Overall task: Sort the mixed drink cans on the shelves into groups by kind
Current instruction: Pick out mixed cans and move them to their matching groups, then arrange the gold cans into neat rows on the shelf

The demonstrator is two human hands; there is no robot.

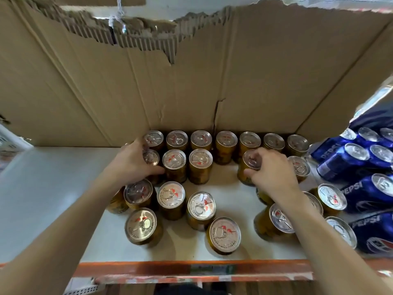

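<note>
Several gold cans with silver pull-tab lids stand on a white shelf (231, 201). A full row of them lines the back, and looser rows stand in front. My left hand (131, 162) wraps around a gold can (151, 156) in the second row on the left. My right hand (274, 173) grips another gold can (249, 167) by its top and side, to the right of an open gap in that row. Blue Pepsi cans (368, 194) are grouped at the right end of the shelf, some lying on their sides.
A torn cardboard sheet (191, 81) forms the back wall behind the cans. An orange shelf beam (191, 269) runs along the front edge. The left part of the shelf (53, 188) is bare white surface.
</note>
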